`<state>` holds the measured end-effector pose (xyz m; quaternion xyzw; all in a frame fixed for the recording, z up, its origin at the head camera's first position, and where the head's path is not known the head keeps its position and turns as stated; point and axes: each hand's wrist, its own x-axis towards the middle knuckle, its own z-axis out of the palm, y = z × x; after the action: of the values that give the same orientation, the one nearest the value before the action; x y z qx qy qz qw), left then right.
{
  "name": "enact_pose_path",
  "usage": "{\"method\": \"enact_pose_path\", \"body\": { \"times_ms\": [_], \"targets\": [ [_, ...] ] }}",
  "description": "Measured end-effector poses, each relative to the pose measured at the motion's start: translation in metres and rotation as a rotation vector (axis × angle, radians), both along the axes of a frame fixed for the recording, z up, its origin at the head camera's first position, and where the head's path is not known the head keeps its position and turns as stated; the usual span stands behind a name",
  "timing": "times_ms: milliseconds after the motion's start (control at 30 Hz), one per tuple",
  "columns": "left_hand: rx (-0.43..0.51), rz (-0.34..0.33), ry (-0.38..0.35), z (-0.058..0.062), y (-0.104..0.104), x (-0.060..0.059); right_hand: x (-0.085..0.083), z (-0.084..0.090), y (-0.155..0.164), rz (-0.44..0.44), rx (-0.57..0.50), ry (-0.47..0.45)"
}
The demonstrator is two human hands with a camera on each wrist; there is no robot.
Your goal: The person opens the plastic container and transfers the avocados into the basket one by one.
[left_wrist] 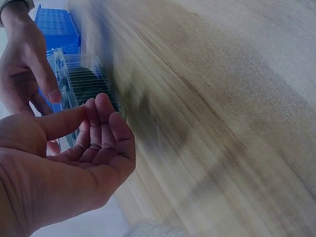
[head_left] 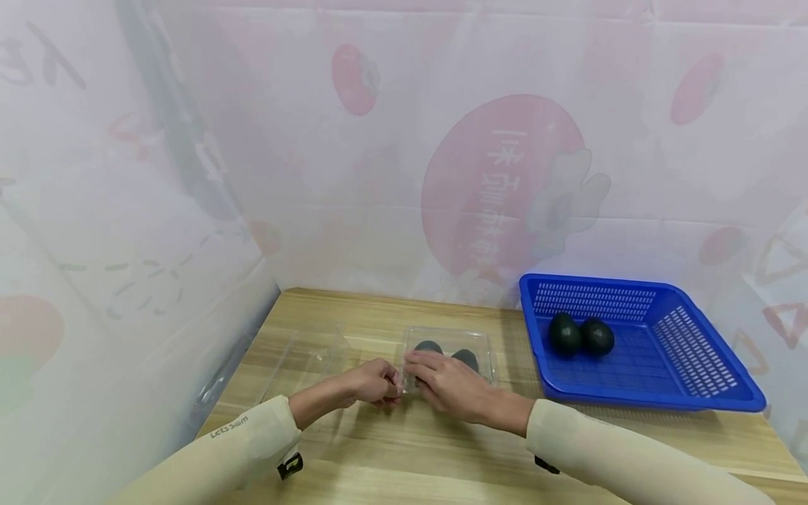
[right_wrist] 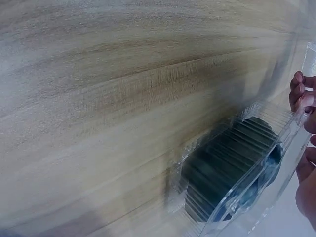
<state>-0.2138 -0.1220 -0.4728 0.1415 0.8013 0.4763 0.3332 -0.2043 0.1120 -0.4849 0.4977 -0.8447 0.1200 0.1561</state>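
Observation:
A clear plastic clamshell box [head_left: 476, 338] with dark green avocados [head_left: 466, 358] inside sits at the middle of the table, its lid down. At its front left corner my left hand [head_left: 379, 382] pinches the rim between thumb and fingertips, the fingers curled. In the left wrist view, ribbed clear plastic [left_wrist: 86, 79] shows just beyond those fingertips. My right hand [head_left: 451, 384] rests across the lid, fingers extended toward the left edge, partly hiding the avocados. From the right wrist, the dark avocados [right_wrist: 227, 168] show through the box's ribbed side.
A blue plastic basket [head_left: 650, 403] stands at the right, holding two avocados [head_left: 579, 335] near its left wall. More clear plastic boxes [head_left: 303, 358] lie at the left of the wooden table [head_left: 410, 463]. A printed white sheet [head_left: 353, 231] hangs behind and along the sides.

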Motion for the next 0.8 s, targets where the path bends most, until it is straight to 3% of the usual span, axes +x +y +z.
{"method": "enact_pose_path", "body": {
  "times_ms": [200,433,633,800],
  "targets": [
    [-0.012,0.003,0.001,0.000,-0.001,0.000,0.001,0.002,0.007,-0.066,0.022,-0.062],
    [-0.027,0.006,0.013,0.004,0.000,0.002,0.001,0.005,0.016,-0.099,0.017,-0.037],
    [-0.075,-0.011,0.069,0.009,0.002,0.004,0.002,0.008,0.023,-0.108,0.011,-0.016],
    [-0.145,-0.053,0.166,0.012,0.003,0.002,0.001,0.015,0.027,-0.147,0.012,-0.044]
  ]
}}
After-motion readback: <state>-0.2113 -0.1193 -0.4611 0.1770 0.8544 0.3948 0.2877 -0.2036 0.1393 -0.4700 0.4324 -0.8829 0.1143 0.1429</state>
